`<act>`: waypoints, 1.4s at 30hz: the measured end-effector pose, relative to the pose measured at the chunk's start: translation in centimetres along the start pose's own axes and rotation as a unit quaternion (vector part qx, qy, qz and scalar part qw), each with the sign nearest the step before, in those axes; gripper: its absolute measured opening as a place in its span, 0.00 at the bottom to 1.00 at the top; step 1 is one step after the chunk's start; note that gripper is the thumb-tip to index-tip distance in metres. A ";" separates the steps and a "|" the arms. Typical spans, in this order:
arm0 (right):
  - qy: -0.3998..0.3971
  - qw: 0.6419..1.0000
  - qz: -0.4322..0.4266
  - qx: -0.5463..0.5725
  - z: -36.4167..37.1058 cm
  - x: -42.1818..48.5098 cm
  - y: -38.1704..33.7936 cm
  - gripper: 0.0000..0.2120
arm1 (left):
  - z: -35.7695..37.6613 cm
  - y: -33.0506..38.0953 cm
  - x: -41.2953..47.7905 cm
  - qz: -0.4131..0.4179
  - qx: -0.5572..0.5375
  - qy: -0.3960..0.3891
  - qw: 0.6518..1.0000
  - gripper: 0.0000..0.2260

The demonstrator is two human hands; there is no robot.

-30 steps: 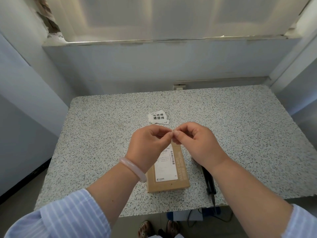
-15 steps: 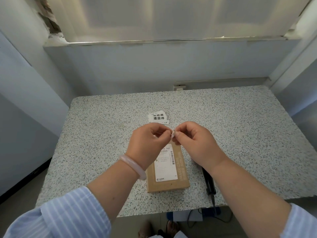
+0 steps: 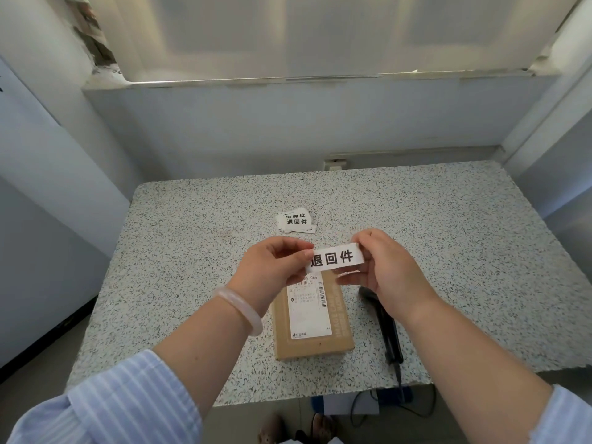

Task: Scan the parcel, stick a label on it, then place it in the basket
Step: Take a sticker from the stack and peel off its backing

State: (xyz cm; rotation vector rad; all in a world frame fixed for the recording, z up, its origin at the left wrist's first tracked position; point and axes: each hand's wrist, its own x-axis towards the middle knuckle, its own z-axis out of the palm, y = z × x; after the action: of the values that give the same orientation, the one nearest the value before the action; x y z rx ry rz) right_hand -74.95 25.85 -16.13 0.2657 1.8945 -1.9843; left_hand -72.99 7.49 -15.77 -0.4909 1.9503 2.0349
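A small brown cardboard parcel [image 3: 312, 318] with a white shipping slip lies flat near the table's front edge. Above its far end I hold a white label [image 3: 334, 258] with three black characters, stretched out face up between both hands. My left hand [image 3: 272, 270] pinches the label's left end, my right hand [image 3: 386, 272] its right end. A black scanner [image 3: 386, 328] lies on the table right of the parcel, partly under my right wrist. No basket is in view.
A little pile of the same white labels [image 3: 296, 221] sits on the speckled stone table [image 3: 448, 251] beyond my hands. Walls close in the table at the back and both sides. Cables and a blue object lie on the floor under the front edge.
My hands were pinched together over the parcel; they have now drawn apart, and the label is spread open between them with its print showing.
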 end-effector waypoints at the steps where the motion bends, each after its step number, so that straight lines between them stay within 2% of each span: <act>1: 0.001 1.000 -0.005 -0.004 0.1 -0.2 0.0 0.10 | 0.1 0.1 0.0 0.016 0.009 0.012 1.000 0.04; 3: 0.011 0.999 -0.027 -0.032 0.3 -0.5 0.0 0.06 | 0.3 0.1 0.0 0.029 0.000 0.024 0.999 0.04; 6: 0.055 0.997 -0.049 -0.039 0.2 -0.5 0.0 0.02 | 0.3 0.0 -0.1 0.004 -0.033 0.006 0.999 0.05; 10: 0.073 0.996 -0.054 -0.020 -0.1 -0.4 -0.1 0.03 | 0.2 -0.5 -0.5 0.004 0.043 -0.024 0.999 0.06; 21: 0.061 0.996 -0.059 -0.016 0.0 -0.6 0.0 0.03 | 0.4 -0.4 -0.6 0.034 0.056 -0.009 0.998 0.02; 26: 0.060 0.993 -0.065 -0.081 -0.1 -0.4 0.2 0.08 | 0.6 -0.3 -0.8 0.043 0.047 -0.012 0.998 0.04; 28: 0.083 0.980 -0.098 -0.153 0.0 -0.5 0.5 0.12 | 0.6 -0.3 -0.8 0.049 0.043 -0.008 0.998 0.04; 30: 0.116 0.944 -0.162 -0.264 0.1 -0.6 0.6 0.15 | 0.5 -0.3 -0.7 0.058 0.049 -0.003 0.997 0.04; 32: 0.126 0.900 -0.229 -0.349 0.2 -0.9 0.3 0.13 | 0.5 -0.2 -0.8 0.069 0.060 -0.002 0.996 0.02; 34: 0.096 0.875 -0.272 -0.388 0.4 -1.1 -0.1 0.09 | 0.7 -0.2 -0.8 0.078 0.073 0.005 0.994 0.02; 37: 0.041 0.858 -0.299 -0.415 0.8 -1.4 -0.1 0.08 | 1.0 -0.1 -0.9 0.098 0.111 0.017 0.989 0.01; 42: 0.038 0.861 -0.296 -0.412 1.1 -1.2 -0.3 0.06 | 1.2 -0.1 -0.8 0.144 0.214 0.033 0.965 0.03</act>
State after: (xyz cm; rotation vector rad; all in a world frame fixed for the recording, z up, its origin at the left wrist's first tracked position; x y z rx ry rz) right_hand -73.86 24.95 -15.36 -0.5442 2.9067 -1.2300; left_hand -72.32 8.73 -15.49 -0.1834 2.5376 1.6770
